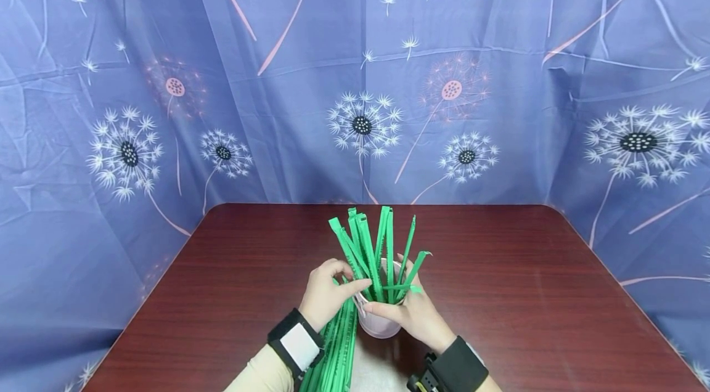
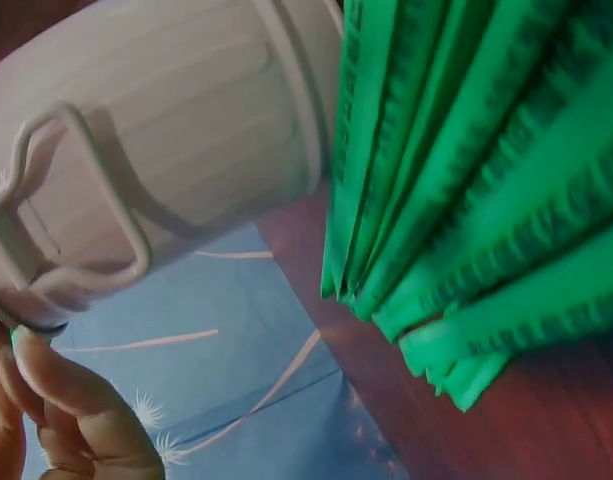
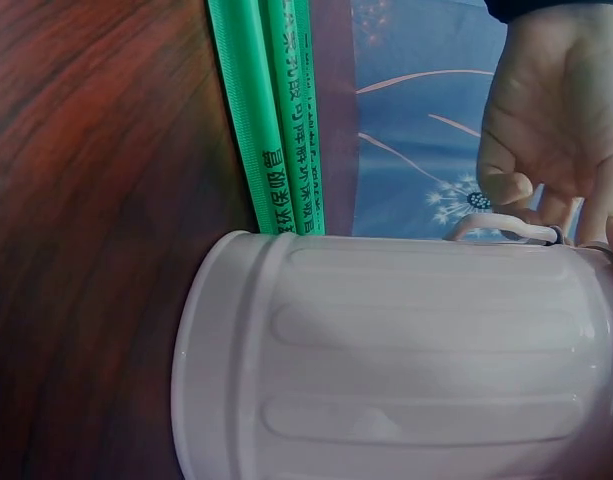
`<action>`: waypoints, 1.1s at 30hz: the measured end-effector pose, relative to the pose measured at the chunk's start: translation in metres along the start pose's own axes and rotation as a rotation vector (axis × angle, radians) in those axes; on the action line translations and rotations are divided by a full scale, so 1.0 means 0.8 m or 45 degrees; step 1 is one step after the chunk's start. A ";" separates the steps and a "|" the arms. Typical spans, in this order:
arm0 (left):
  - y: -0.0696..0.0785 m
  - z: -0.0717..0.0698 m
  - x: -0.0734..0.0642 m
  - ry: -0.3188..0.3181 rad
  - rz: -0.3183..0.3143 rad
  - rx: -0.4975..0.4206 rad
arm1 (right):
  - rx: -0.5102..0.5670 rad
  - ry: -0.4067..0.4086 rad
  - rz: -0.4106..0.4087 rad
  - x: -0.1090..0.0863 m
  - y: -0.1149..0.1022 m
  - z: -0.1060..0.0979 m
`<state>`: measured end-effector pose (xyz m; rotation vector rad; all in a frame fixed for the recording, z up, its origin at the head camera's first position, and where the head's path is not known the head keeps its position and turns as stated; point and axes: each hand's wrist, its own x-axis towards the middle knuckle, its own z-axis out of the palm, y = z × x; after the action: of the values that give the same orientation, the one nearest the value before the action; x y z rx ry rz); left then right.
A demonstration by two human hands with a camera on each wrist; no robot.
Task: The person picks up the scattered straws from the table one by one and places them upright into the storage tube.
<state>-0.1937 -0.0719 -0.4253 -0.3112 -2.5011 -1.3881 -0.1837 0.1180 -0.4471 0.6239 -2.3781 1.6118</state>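
A small pale pink bucket (image 1: 379,325) with a side handle (image 2: 136,235) stands upright on the table. Several green paper-wrapped straws (image 1: 386,238) poke up from it, leaning different ways; one lies bent across the rim. My right hand (image 1: 418,315) holds the bucket by its right side, thumb on the near rim and fingers behind. At the left rim, my left hand (image 1: 327,290) pinches a wrapped straw among the others, thumb pointing right; its exact grip is partly hidden. Below the left hand lies a bundle of green wrapped straws (image 1: 338,343), with dark print along them.
The dark red wooden table (image 1: 249,269) extends to the left, right and back. A blue curtain (image 1: 310,151) with dandelion prints hangs along its far and side edges. A pale patch (image 1: 374,367) shows on the tabletop in front of the bucket.
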 end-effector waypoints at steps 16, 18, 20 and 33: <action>-0.002 -0.002 0.001 -0.244 -0.133 -0.156 | 0.003 0.001 0.021 -0.001 -0.001 0.000; -0.006 -0.002 -0.001 -0.262 -0.174 -0.274 | -0.002 -0.002 0.052 -0.001 -0.002 0.000; -0.011 -0.004 -0.002 -0.267 -0.207 -0.379 | -0.010 0.003 0.045 -0.001 -0.001 0.001; -0.056 -0.027 -0.006 -0.346 -0.238 0.115 | 0.007 -0.026 0.160 -0.001 -0.001 0.000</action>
<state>-0.2002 -0.1142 -0.4517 -0.2688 -2.8712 -1.3746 -0.1825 0.1178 -0.4466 0.5030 -2.4739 1.6695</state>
